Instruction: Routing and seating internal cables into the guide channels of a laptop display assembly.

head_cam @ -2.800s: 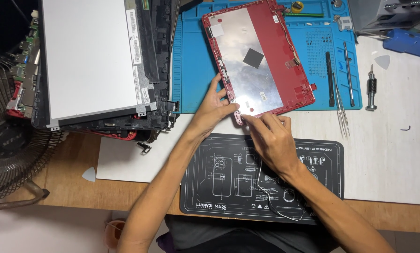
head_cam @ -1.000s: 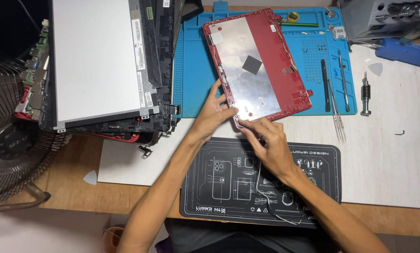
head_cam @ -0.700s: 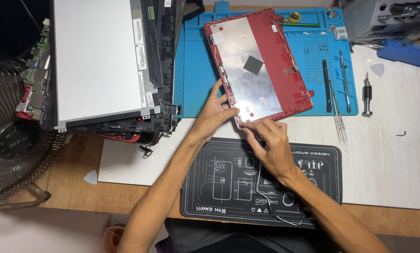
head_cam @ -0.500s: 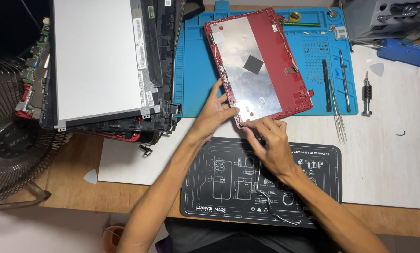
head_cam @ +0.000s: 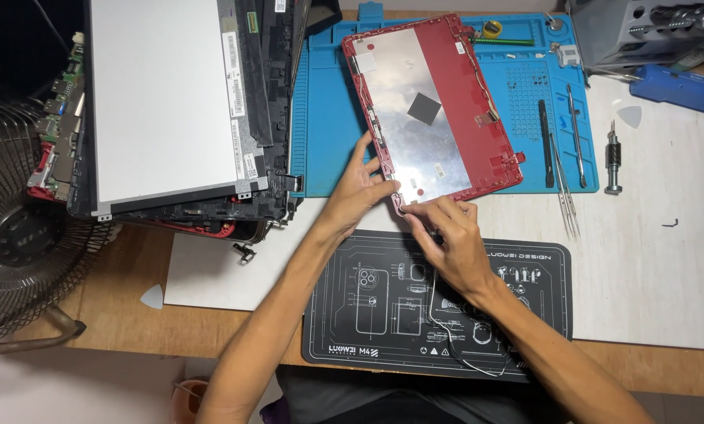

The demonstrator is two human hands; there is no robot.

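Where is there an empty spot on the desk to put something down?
The white sheet is bare right of the black mat, below the tweezers. Bare wood shows around the pick. It is crowded on the blue mat, under the red lid and tools.
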